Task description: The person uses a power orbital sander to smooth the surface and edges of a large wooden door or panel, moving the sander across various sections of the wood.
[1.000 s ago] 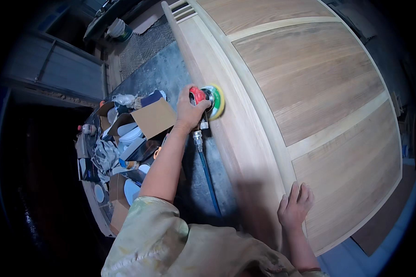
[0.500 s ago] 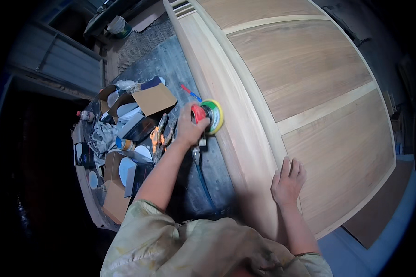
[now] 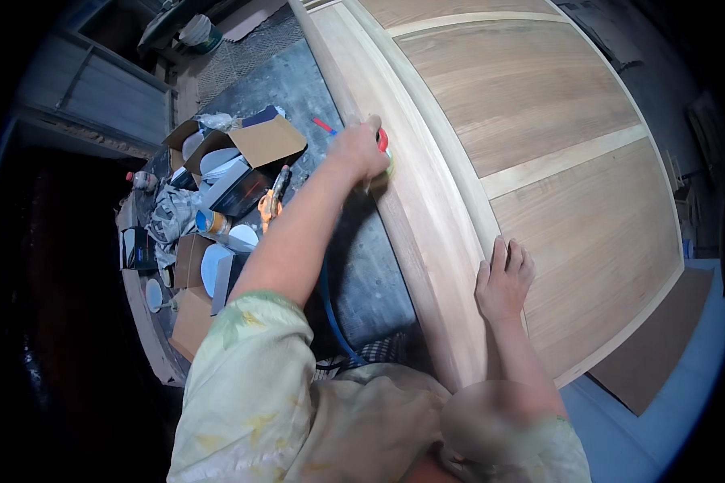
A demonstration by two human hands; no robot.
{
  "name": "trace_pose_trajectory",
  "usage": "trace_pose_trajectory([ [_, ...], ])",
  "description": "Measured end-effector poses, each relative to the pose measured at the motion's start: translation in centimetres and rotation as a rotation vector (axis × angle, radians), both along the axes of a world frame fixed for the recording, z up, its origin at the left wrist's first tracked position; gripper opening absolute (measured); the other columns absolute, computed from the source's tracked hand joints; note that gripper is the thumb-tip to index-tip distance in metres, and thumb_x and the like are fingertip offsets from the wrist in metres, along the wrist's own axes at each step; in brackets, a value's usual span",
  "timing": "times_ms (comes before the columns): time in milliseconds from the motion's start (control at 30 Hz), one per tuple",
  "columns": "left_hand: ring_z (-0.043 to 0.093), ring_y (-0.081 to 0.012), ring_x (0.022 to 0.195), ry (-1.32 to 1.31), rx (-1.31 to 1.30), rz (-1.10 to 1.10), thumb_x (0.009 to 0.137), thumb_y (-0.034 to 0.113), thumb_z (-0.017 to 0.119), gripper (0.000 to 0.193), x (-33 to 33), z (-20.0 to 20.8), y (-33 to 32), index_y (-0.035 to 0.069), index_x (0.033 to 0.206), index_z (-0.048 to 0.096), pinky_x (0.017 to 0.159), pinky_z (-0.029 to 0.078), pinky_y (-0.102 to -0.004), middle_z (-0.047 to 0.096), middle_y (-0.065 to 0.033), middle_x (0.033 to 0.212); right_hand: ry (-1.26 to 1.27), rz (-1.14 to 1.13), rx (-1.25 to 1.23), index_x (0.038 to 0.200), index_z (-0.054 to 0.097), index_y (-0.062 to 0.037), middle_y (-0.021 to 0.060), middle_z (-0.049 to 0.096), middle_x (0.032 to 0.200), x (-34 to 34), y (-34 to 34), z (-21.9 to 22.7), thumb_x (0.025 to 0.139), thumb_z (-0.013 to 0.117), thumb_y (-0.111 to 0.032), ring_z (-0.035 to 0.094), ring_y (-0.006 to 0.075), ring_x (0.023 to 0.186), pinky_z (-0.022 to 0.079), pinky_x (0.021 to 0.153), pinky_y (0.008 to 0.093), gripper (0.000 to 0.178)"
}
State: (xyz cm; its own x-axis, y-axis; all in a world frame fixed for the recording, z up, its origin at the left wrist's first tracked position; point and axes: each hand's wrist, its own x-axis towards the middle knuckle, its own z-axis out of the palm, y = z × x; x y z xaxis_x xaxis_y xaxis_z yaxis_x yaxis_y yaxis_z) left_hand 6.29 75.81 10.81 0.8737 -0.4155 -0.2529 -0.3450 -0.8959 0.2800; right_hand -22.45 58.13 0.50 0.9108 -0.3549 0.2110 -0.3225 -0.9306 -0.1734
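Note:
My left hand is wrapped round a small air sander, of which a red part and a bit of the yellow-green pad show past my fingers. The sander is at the left long edge of a pale wooden rail, with most of its pad hidden by my hand. My right hand lies with fingers extended on the seam between the rail and a framed wooden panel. A blue hose runs below my left forearm.
On the dark worktable at left are an open cardboard box, white sanding discs, an orange-handled tool, grey cloth and a red-capped bottle. A bucket stands far back.
My left hand has carried the sander up and to the right, turning it from facing sideways down onto the rail's edge. My right hand stays on the seam.

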Motion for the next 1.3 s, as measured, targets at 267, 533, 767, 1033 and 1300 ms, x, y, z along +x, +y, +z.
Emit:
trace_pose_trajectory([
  [267,0.060,-0.0437,0.099,0.392,0.216,-0.708,0.070,0.022,0.063,0.049,-9.3,1.1,-3.7,0.003,0.115,0.056,0.088,0.049,-0.0437,0.055,-0.0266,0.108,-0.012,-0.021,0.010,0.131,0.050,-0.0079,0.0175,0.041,0.134,-0.1,-0.4,-0.4,0.082,0.062,-0.024,0.034,0.0375,0.125,0.027,0.105,0.0544,0.054],
  [533,0.061,-0.0372,0.103,0.100,0.282,-0.089,0.067,0.028,0.069,0.058,8.6,1.2,-1.5,0.005,0.118,0.054,0.085,0.051,-0.0414,0.064,-0.0231,0.107,-0.079,0.011,0.006,0.128,0.052,-0.0074,0.0175,0.044,0.129,0.4,0.1,0.7,0.080,0.062,-0.021,0.040,0.0364,0.119,0.034,0.098,0.0528,0.051],
  [767,0.059,-0.0439,0.098,0.165,-0.033,-0.412,0.069,0.024,0.067,0.059,-8.0,-1.0,-0.3,0.012,0.124,0.049,0.087,0.050,-0.0469,0.051,-0.0250,0.113,-0.024,-0.050,-0.019,0.129,0.052,-0.0081,0.0176,0.044,0.130,-0.5,-0.5,0.1,0.080,0.063,-0.023,0.039,0.0368,0.121,0.032,0.101,0.0513,0.052],
  [1033,0.054,-0.0389,0.103,-0.249,-0.591,-0.063,0.068,0.021,0.071,0.055,-6.8,-5.5,5.1,0.001,0.116,0.053,0.093,0.045,-0.0413,0.055,-0.0220,0.110,-0.016,-0.011,-0.009,0.132,0.050,-0.0068,0.0173,0.044,0.132,-0.1,0.1,0.4,0.084,0.061,-0.024,0.037,0.0359,0.122,0.028,0.104,0.0510,0.052],
  [1300,0.056,-0.0390,0.099,0.046,-0.309,-0.274,0.069,0.019,0.069,0.058,-19.6,-2.5,2.5,0.004,0.122,0.050,0.088,0.048,-0.0413,0.052,-0.0206,0.108,-0.006,0.011,0.028,0.136,0.046,-0.0081,0.0165,0.041,0.139,-0.9,-1.0,-0.1,0.085,0.059,-0.028,0.033,0.0350,0.130,0.025,0.108,0.0507,0.056],
])
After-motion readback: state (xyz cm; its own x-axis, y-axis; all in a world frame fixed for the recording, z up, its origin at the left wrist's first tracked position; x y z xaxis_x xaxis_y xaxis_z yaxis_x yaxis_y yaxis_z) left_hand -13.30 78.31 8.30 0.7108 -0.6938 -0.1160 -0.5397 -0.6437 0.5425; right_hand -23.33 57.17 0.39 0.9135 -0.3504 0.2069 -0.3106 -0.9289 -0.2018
